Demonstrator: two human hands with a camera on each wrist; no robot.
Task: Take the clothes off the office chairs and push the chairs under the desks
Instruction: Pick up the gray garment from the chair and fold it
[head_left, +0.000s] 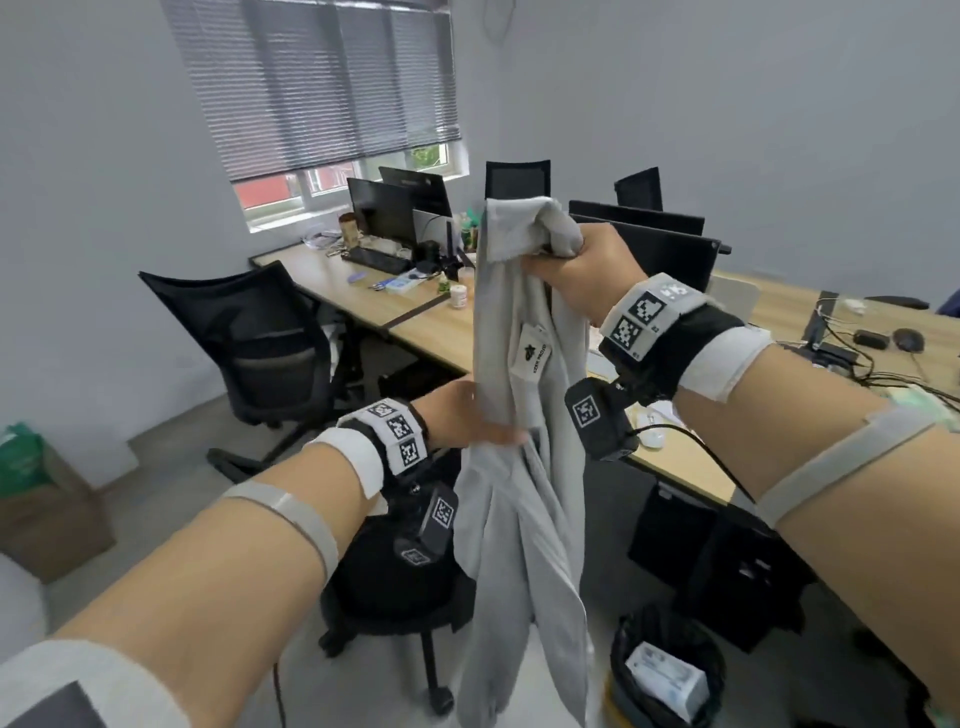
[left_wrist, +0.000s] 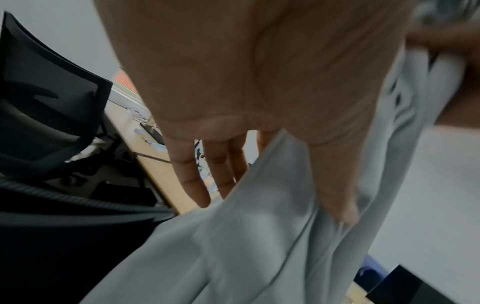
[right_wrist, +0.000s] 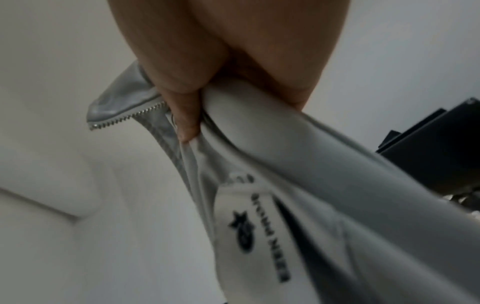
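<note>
Both hands (head_left: 457, 415) (head_left: 587, 270) grip grey jacket (head_left: 519, 519)

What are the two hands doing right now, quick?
Left hand: pinches the grey jacket between thumb and fingers.
Right hand: grips the jacket's top, bunched in its fist.

label (right_wrist: 255, 236) lettering blurred, near chair (head_left: 374, 597) largely hidden behind jacket (head_left: 519, 519)

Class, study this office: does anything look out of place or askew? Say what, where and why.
The black office chair on the left stands pulled out from the desk, angled away rather than tucked under. The grey jacket hangs bunched in mid-air, its top gripped by the right hand, the left hand pinching it lower down.
</note>
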